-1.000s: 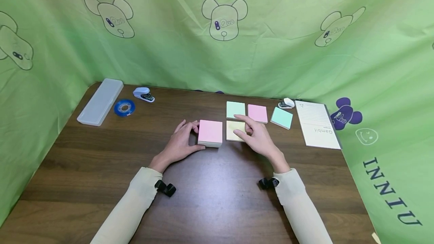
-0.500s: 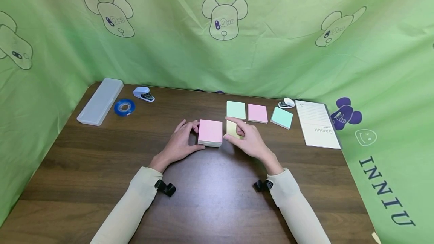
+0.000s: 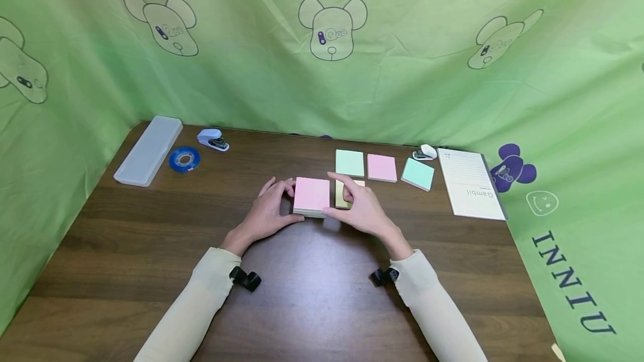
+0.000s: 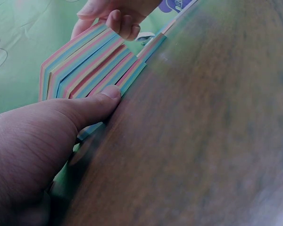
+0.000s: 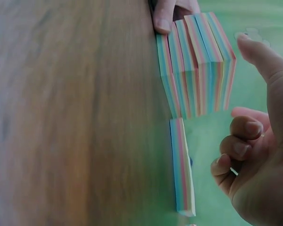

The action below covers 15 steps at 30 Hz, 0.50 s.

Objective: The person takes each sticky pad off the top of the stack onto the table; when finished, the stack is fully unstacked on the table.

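Here, at the middle of the dark wooden table (image 3: 151, 250), a thick square block of sticky notes with a pink top sheet (image 3: 312, 196) (its edge shows bands of pink, yellow, green and blue from the wrist views).

Left hand (image 3: 266, 214): holds the block's left side, thumb along the near edge, fingers curled at the far left corner.

Right hand (image 3: 363, 210): at the block's right side, index finger stretched over it, thumb at the near right corner, other fingers loosely curled; whether it truly grips cannot be told.

Thin yellow sticky pad (image 3: 346, 193): just right of the block, partly under the right hand.

Far of these, in a row: pale green pad (image 3: 349, 162), pink pad (image 3: 382, 167), mint pad (image 3: 418, 174).

Right: white lined notebook (image 3: 470, 184).

Far left: clear plastic pencil case (image 3: 148, 149), blue tape roll (image 3: 184, 159), small white stapler (image 3: 213, 139).
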{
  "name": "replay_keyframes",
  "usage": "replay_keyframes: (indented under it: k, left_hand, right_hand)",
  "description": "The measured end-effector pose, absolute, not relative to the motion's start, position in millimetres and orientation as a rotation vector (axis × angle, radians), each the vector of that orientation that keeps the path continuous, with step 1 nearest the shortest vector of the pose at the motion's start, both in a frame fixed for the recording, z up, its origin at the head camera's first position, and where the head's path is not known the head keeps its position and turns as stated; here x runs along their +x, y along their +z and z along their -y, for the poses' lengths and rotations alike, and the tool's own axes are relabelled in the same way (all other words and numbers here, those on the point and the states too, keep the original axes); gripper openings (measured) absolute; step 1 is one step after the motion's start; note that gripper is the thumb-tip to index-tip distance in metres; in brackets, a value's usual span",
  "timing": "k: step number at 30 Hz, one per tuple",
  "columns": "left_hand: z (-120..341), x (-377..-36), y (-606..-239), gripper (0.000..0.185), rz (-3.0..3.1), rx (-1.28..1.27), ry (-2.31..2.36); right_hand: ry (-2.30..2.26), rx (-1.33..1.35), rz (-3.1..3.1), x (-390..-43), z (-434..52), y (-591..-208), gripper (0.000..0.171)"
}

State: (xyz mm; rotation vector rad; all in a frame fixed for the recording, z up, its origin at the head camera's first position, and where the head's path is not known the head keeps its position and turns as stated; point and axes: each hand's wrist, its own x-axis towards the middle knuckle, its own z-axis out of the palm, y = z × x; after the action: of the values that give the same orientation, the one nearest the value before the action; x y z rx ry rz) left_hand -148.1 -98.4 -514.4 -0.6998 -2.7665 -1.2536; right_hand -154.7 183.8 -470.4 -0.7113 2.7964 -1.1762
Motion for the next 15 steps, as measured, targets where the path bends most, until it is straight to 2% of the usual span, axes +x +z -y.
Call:
replay_keyframes:
  k: [15]
  left_hand:
    - [98,-148,-513,0.06,2.779,-0.693,-1.257]
  right_hand:
    - [-1.129,-0.632,-2.758,-153,-171,-475,0.107]
